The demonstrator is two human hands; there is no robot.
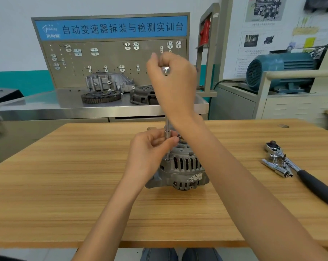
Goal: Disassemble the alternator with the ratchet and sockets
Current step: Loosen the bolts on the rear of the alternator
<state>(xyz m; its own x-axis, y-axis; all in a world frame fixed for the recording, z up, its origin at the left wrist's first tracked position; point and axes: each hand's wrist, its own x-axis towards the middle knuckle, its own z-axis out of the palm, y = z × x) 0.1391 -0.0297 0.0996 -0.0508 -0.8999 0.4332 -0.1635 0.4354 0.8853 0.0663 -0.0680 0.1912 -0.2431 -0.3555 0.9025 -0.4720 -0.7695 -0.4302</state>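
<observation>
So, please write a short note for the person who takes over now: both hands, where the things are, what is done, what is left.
Right hand grips the top of the extension bar, held upright.
Left hand pinches the bar low, steadying it on a bolt at the alternator's rim.
Alternator stands on the wooden table, housing not yet split.
Ratchet and spare socket lie to the right.
Left: take out the bolts, separate the housing.

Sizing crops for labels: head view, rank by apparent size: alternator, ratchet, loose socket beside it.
1. Alternator
2. Ratchet: longer but slimmer, so close to the alternator
3. Loose socket, clearly smallest
</observation>
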